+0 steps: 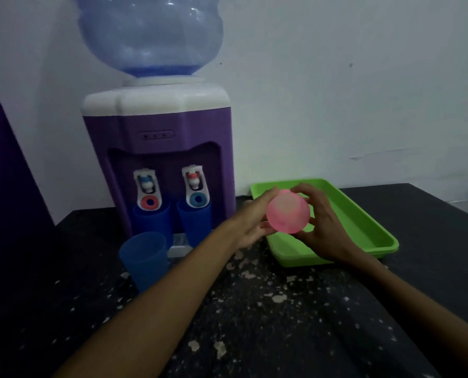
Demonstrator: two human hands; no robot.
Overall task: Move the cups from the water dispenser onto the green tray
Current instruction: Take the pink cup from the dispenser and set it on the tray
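Observation:
A pink cup (288, 212) is held tilted toward me above the near left part of the green tray (364, 227). My left hand (250, 222) and my right hand (323, 225) both grip it from its sides. The purple water dispenser (159, 159) stands at the back left. Two blue cups sit under its taps, one on the left (152, 221) and one on the right (194, 222). A third blue cup (144, 257) stands upright on the table in front of the dispenser.
The tray lies on a dark speckled table (254, 309), right of the dispenser and close to the white wall. A large blue bottle (151, 36) tops the dispenser. A dark purple panel (6, 186) borders the left side.

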